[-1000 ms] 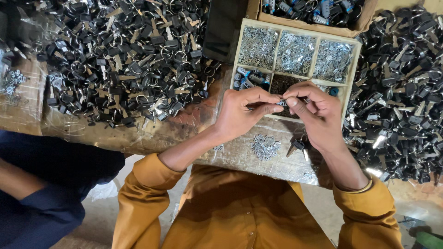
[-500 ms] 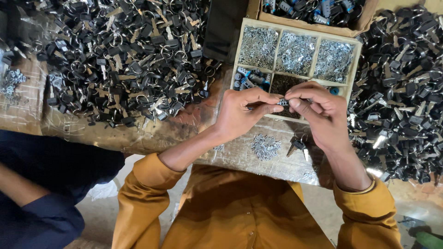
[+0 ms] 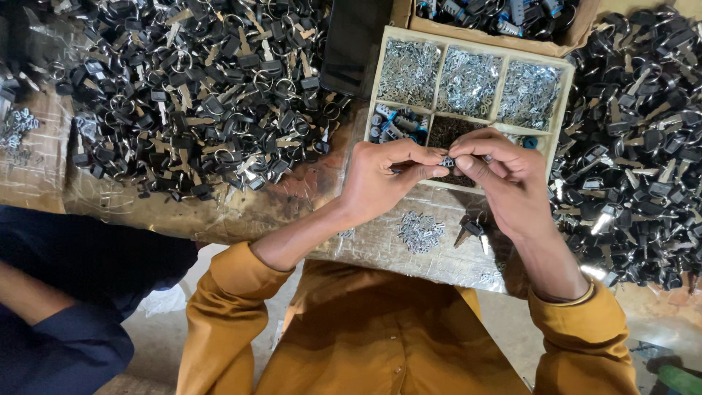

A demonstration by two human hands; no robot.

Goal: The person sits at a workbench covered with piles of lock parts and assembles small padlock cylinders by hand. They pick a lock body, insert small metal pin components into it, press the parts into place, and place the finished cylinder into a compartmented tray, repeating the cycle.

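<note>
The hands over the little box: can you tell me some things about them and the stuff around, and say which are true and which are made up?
1. Both hands pinch one small metal part between their fingertips. True.
2. The left hand lies flat on the table. False: it is raised over the divided tray, fingers meeting those of the right hand.
3. The tray's top three sections hold shiny silver bits. True.
4. The piles of keys are bright red. False: they are black with metal blades and rings.
5. A small heap of silver bits lies on the table below the hands. True.
6. The sleeves are green. False: they are orange-brown.
</note>
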